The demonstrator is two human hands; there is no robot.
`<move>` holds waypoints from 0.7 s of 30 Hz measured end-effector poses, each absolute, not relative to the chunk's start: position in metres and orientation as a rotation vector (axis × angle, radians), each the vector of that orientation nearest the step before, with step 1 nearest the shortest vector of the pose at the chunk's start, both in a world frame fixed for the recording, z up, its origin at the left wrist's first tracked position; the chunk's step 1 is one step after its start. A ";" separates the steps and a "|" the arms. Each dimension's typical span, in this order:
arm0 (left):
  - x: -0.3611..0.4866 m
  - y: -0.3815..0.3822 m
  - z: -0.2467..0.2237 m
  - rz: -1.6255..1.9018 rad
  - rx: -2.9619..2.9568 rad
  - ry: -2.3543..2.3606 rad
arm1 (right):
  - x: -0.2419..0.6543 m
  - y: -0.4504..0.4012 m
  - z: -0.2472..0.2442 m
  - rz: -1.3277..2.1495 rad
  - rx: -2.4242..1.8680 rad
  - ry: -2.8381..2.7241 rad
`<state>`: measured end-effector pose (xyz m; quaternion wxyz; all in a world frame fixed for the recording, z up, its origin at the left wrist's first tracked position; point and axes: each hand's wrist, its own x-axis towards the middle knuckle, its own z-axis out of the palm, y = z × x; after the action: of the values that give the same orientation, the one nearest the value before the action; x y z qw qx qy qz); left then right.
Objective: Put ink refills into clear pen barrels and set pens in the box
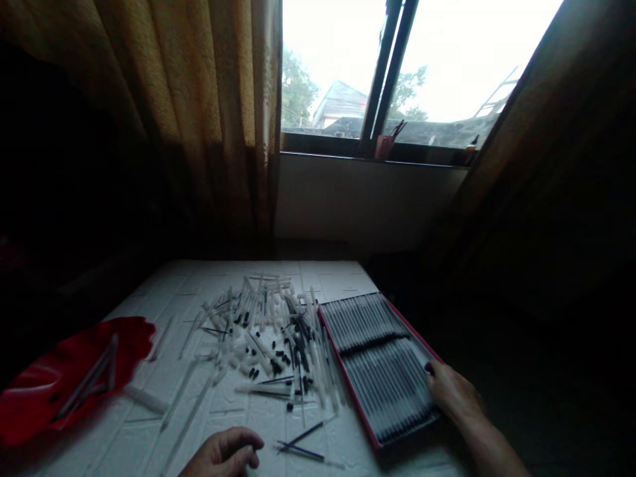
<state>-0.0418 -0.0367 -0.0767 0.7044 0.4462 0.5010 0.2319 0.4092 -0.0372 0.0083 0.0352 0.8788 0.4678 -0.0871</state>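
Tray (366, 414) of slim, dark-cored sticks (385, 377) at the right hand (460, 396), just to the left of the wrist and reaching away beyond the fingers. Right hand closed on the tray's near right edge, thumb over the rim, other fingers hidden. Sticks side by side in two rows, one row beside the thumb, the other farther from the hand; dark ends between the rows and along the near end. Tray tilted in direction, far end toward the left, rim pinkish red.

Left hand (221, 454) half open, fingers loosely curled, with nothing visible in grasp. Just to the right of its fingertips, two thin dark rods (304, 445) with pale ends, crossed on the white brick-patterned table (338, 268).

Beyond the left hand, toward the tray, a loose heap of clear tubes (268, 301), with small black caps (275, 366) scattered on the near side. To the left of the left hand, well apart from it, a shiny red container (30, 381) with a few pale tubes (94, 377) inside, blurred.

Far beyond both hands, a window (328, 93) between curtains (218, 99), with a pinkish cup (383, 147) of thin sticks at its sill.
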 end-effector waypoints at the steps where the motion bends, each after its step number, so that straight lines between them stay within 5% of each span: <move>1: -0.040 -0.038 -0.072 0.511 1.001 1.113 | 0.410 -0.036 0.007 -0.282 2.691 1.442; 9: -0.049 -0.025 -0.033 0.592 1.190 1.326 | 0.420 -0.035 -0.022 -0.016 2.738 1.588; 15: -0.051 0.011 0.000 0.681 1.981 1.631 | 0.373 -0.042 -0.035 0.560 2.653 2.482; 21: -0.010 0.040 0.017 0.306 2.525 1.683 | 0.292 -0.056 -0.037 0.324 2.362 3.034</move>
<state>-0.0099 0.0395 0.0174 0.0459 0.8269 0.5514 0.1003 0.2924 -0.0564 -0.0374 -0.3508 0.5731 0.7364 0.0787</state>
